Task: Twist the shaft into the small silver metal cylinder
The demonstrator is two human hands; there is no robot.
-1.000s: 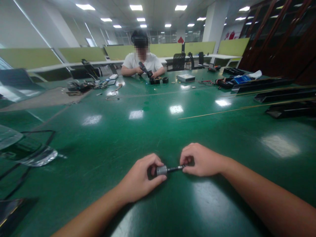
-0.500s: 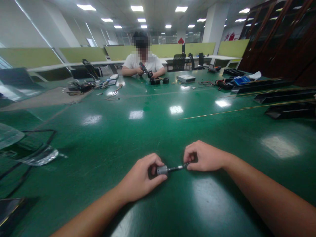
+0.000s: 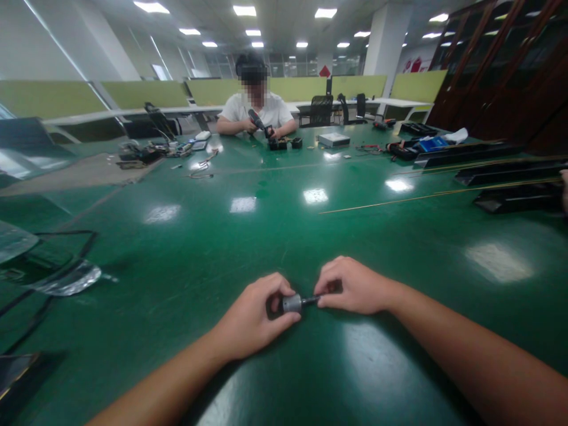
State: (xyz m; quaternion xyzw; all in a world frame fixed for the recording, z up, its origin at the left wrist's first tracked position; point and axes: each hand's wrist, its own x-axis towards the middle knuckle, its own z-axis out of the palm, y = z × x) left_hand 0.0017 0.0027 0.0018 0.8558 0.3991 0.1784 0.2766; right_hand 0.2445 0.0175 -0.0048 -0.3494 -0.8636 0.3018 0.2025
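My left hand (image 3: 255,316) is closed, its thumb and forefinger gripping a short grey metal cylinder (image 3: 291,304) just above the table. From the cylinder's right side a thin dark shaft (image 3: 309,300) sticks out, lying nearly level. The fingertips of my right hand (image 3: 350,285) pinch the shaft's outer end and hide it. Only a short stretch of shaft shows between the two hands.
Both hands are over a glossy green table (image 3: 199,236). A clear plastic container (image 3: 66,275) and black cable are at left. Long black channels (image 3: 510,198) and thin rods lie at right. Across the table, a person (image 3: 255,112) in white holds a power tool (image 3: 257,120).
My right hand has slid left along the shaft, closer to the cylinder. A dark coiled-looking piece by its fingertips is now hidden. My left hand keeps its grip in place.
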